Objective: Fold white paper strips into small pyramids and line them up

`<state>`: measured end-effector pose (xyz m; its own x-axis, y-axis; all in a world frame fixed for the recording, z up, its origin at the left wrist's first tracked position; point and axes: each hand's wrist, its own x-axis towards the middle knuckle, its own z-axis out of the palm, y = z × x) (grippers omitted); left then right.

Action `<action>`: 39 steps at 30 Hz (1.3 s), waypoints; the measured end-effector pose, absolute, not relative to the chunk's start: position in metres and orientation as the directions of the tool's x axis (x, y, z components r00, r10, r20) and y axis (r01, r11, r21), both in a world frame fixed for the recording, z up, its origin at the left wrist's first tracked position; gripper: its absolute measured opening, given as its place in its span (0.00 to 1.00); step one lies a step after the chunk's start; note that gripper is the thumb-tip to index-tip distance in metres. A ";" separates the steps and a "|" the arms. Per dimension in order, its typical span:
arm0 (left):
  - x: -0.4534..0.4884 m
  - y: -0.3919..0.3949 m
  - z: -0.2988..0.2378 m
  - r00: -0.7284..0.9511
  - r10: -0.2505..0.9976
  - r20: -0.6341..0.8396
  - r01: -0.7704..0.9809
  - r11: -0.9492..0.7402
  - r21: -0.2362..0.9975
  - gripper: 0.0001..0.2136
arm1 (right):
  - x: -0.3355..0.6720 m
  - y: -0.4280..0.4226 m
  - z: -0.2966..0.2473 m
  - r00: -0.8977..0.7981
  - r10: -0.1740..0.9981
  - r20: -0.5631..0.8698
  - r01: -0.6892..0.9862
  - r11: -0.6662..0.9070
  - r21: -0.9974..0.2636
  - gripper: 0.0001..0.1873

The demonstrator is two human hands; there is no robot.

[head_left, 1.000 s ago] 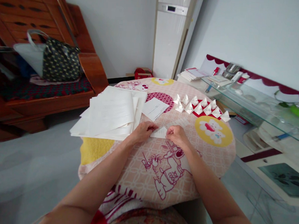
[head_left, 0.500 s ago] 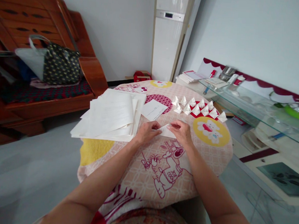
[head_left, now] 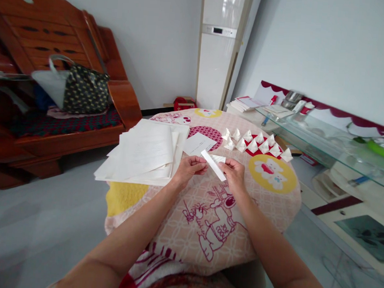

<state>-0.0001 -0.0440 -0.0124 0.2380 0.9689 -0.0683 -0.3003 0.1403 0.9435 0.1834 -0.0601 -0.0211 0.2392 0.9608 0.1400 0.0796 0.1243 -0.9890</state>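
Note:
A small sheet of white folded paper [head_left: 214, 165] is raised just above the tablecloth, with a narrow folded strip slanting across its front. My right hand [head_left: 234, 174] pinches its right side between thumb and fingers. At the strip's left edge, my left hand [head_left: 190, 170] is closed in a pinch, its fingertips against the paper. Just beyond lies a flat white sheet [head_left: 198, 143] with a few printed lines. Left of my left hand is a loose stack of white paper [head_left: 145, 151]. Several small pointed folded-paper pieces [head_left: 253, 146] stand in rows at the back right.
The round table wears a pink patterned cloth [head_left: 183, 222]. A glass-shelved stand [head_left: 330, 136] with bowls and papers lies close on the right. A wooden bench [head_left: 64, 130] with bags [head_left: 86, 88] stands to the left, and a tall white cabinet-like appliance [head_left: 215, 66] behind.
The folded paper has come up off the cloth and turned, now showing a narrow slanting strip. My hands have moved slightly apart. The camera view has shifted a little.

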 end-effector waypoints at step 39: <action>0.000 -0.047 -0.007 0.225 0.965 0.136 -0.221 -0.085 0.972 0.17 | 0.178 -0.076 -0.010 -0.062 0.927 0.369 0.540 0.342 -0.769 0.24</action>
<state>-0.0004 -0.0474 -0.0072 0.2255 0.9647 0.1358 -0.2209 -0.0851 0.9716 0.1781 -0.0763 -0.0097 -0.0622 0.9275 0.3687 0.5401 0.3419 -0.7690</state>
